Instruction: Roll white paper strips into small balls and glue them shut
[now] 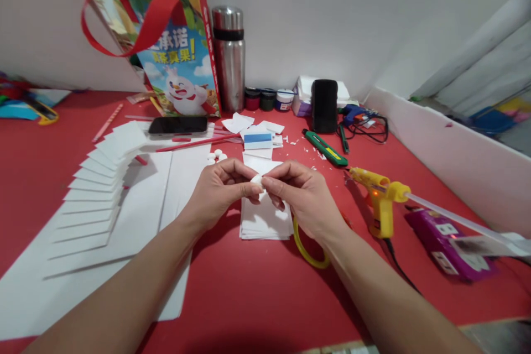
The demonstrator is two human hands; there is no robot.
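My left hand [222, 188] and my right hand [296, 191] meet over the red table [257, 293], both pinching one small white lump [256, 180] between fingertips. Beneath them lies a stack of white paper pieces [265, 221]. A few similar small white balls [216, 156] rest on the white sheet just beyond my left hand. Under my right wrist, a yellow scissors handle loop [307, 251] shows.
A fanned white paper staircase [97, 188] lies at left on large white sheets. A yellow glue gun [379, 193] stands at right, beside a purple box [443, 240]. Behind are a phone [178, 125], green cutter [326, 148], steel flask [229, 58], colourful bag [166, 38], paint pots [267, 99].
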